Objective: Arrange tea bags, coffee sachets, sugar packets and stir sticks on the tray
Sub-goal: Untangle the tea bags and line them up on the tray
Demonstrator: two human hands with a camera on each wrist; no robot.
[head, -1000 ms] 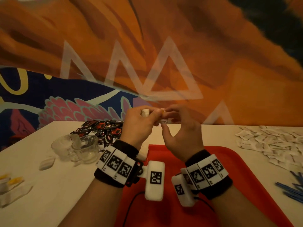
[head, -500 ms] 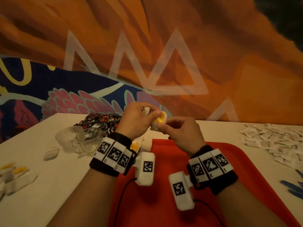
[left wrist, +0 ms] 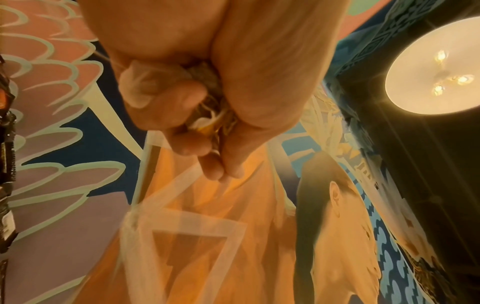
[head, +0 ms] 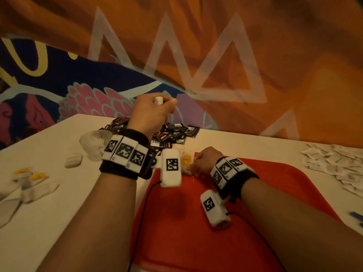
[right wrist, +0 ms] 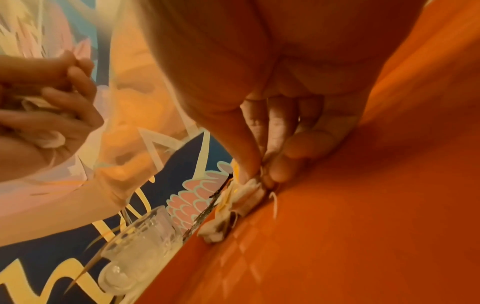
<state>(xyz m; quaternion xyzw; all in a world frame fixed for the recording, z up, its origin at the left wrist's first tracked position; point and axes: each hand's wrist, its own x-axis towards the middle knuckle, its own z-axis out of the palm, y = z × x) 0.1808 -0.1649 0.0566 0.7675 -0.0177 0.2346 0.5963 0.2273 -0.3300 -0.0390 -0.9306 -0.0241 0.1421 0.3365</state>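
My left hand [head: 164, 104] is raised above the pile of black coffee sachets [head: 173, 132], and the left wrist view shows its fingers [left wrist: 189, 144] clenched round a bunch of tea bags [left wrist: 207, 117]. My right hand [head: 191, 169] is down at the far left corner of the red tray [head: 275, 185]. There its thumb and fingers [right wrist: 275, 170] pinch a white tea bag [right wrist: 246, 195] with a yellow tag [head: 186, 160], which touches the tray [right wrist: 363, 226]. Other tea bags [right wrist: 215, 228] lie beside it on the tray.
Two glass cups [head: 92, 140] stand left of the tray, also seen from the right wrist [right wrist: 140, 251]. Loose tea bags [head: 29, 177] lie at the table's left edge. White sugar packets [head: 337, 161] spread at the right, with blue stir sticks [head: 356, 214] near them.
My right hand has come away from the left hand and dropped to the tray's far left corner with one tea bag. The left hand stays raised with its bunch.
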